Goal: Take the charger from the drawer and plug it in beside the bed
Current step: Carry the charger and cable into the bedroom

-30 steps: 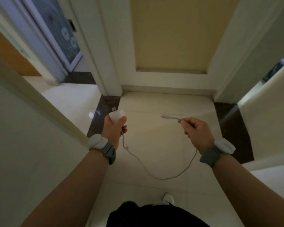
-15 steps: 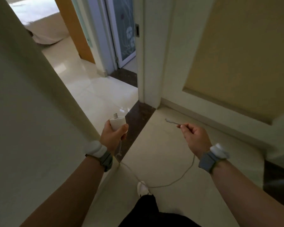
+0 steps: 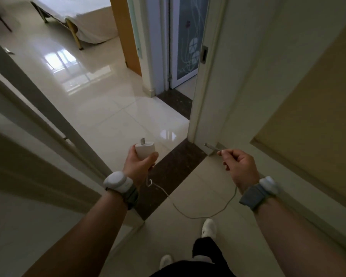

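Observation:
My left hand (image 3: 137,163) grips a white charger block (image 3: 145,150) with its metal prongs pointing up and away. A thin white cable (image 3: 190,213) hangs from the block in a loop below both wrists and rises to my right hand (image 3: 239,167). That hand pinches the cable just behind its small connector tip (image 3: 209,145), which points left and forward. Both hands are held out at waist height above the tiled floor. No drawer or wall socket is in view.
A dark stone threshold (image 3: 168,172) crosses the floor under my hands. A white wall (image 3: 28,176) runs along the left, a white door frame (image 3: 206,92) and yellow door panel (image 3: 312,96) stand on the right. Beyond lie glossy tiles, a cloth-covered piece of furniture (image 3: 92,23) and a frosted glass door (image 3: 188,37).
The view has swung left from the closed yellow door toward the open doorway and the bright room. I have stepped forward to the threshold. Both hands keep the same hold on charger and cable.

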{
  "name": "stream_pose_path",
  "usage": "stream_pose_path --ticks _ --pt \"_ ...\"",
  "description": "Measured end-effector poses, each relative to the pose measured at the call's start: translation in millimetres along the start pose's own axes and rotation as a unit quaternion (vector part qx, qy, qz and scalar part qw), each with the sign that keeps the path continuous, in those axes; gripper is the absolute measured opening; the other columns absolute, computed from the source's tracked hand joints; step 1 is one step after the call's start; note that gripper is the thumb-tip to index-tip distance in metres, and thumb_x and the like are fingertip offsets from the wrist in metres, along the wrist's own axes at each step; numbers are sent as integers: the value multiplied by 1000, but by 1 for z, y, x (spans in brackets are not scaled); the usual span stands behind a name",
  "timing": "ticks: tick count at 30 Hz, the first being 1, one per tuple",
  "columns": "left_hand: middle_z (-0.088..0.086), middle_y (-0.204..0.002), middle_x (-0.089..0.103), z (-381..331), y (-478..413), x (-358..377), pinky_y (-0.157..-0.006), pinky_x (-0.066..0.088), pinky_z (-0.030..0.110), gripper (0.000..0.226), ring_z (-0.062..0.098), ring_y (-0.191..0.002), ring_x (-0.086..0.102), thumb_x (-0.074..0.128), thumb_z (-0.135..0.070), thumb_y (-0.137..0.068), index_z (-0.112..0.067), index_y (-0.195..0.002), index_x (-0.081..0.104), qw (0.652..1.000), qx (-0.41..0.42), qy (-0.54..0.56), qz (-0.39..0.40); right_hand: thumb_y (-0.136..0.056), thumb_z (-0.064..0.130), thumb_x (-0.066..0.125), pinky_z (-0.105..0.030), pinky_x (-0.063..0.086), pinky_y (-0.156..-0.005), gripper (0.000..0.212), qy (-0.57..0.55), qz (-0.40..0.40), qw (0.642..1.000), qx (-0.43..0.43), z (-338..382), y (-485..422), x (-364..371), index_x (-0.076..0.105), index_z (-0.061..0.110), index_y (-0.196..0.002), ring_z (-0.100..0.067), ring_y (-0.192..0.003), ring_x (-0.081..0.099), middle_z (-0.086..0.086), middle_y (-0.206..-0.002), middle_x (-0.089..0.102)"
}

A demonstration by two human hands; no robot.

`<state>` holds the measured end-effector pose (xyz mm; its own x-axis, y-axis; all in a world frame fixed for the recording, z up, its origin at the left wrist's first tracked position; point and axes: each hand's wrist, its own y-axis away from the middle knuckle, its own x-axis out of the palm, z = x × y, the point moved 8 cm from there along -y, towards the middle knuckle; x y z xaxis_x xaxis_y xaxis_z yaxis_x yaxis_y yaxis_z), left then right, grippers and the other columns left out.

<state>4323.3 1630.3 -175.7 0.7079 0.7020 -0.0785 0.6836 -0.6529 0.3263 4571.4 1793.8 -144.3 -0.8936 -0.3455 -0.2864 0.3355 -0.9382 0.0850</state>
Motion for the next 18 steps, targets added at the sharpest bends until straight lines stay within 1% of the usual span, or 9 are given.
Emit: stream_pose_path --ticks 2,4,5,7,9,11,13,16,18 --pt "7 -106 54 -6 -31 0 -70 52 29 52 21 -88 58 67 -19 -82 -21 -126 38 999 -4 16 -32 -91 20 56 -25 45 -60 15 5 30 1000 1 4 -49 13 69 15 -85 -10 -58 49 1 -65 57" --pt "7 -107 53 -13 -59 1 -69 52 28 51 21 -88 58 67 -19 -83 -21 -125 38 997 -5 32 -67 -92 19 54 -23 44 -57 17 3 63 998 -1 8 -95 22 67 25 -81 -4 -53 48 2 -63 55" --pt "7 -107 54 -14 -63 0 -69 51 29 52 21 -88 58 67 -19 -83 -20 -126 38 997 -5 34 -71 -92 18 53 -21 43 -55 19 8 71 997 -5 11 -101 25 66 28 -81 -3 -51 49 2 -62 55" --pt "8 -106 54 -28 -91 7 -70 52 30 53 21 -87 58 67 -19 -83 -17 -127 38 993 -3 51 -107 -93 17 50 -16 42 -52 20 3 112 994 -1 21 -146 33 64 29 -85 -4 -55 50 4 -65 55" --pt "8 -105 54 -41 -119 16 -71 52 31 55 22 -86 58 68 -19 -82 -16 -128 38 988 -8 66 -137 -93 17 51 -14 41 -52 17 5 139 990 7 33 -189 40 65 25 -88 -7 -61 51 5 -68 56" --pt "7 -103 54 -51 -138 18 -73 53 33 52 22 -86 58 67 -18 -82 -17 -125 38 983 -8 86 -165 -91 18 54 -17 41 -58 11 2 152 988 1 46 -223 53 66 18 -91 -7 -65 52 5 -72 59" --pt "5 -100 54 -57 -145 19 -73 52 33 48 21 -84 57 66 -17 -83 -19 -121 38 981 -1 92 -171 -90 19 56 -21 43 -62 12 -1 161 987 -12 54 -238 64 66 13 -95 -9 -69 53 4 -75 60" --pt "6 -99 53 -56 -157 5 -71 52 32 48 21 -83 56 65 -14 -84 -17 -124 38 974 -17 88 -208 -91 19 55 -23 43 -61 13 -2 214 977 -20 64 -272 102 65 12 -94 -11 -68 52 1 -75 59" --pt "7 -100 51 -54 -174 -23 -72 52 33 49 22 -83 55 64 -12 -84 -16 -125 36 963 -30 93 -252 -92 18 53 -24 44 -59 12 10 262 965 -25 69 -302 149 64 14 -94 -14 -66 50 -4 -73 56"
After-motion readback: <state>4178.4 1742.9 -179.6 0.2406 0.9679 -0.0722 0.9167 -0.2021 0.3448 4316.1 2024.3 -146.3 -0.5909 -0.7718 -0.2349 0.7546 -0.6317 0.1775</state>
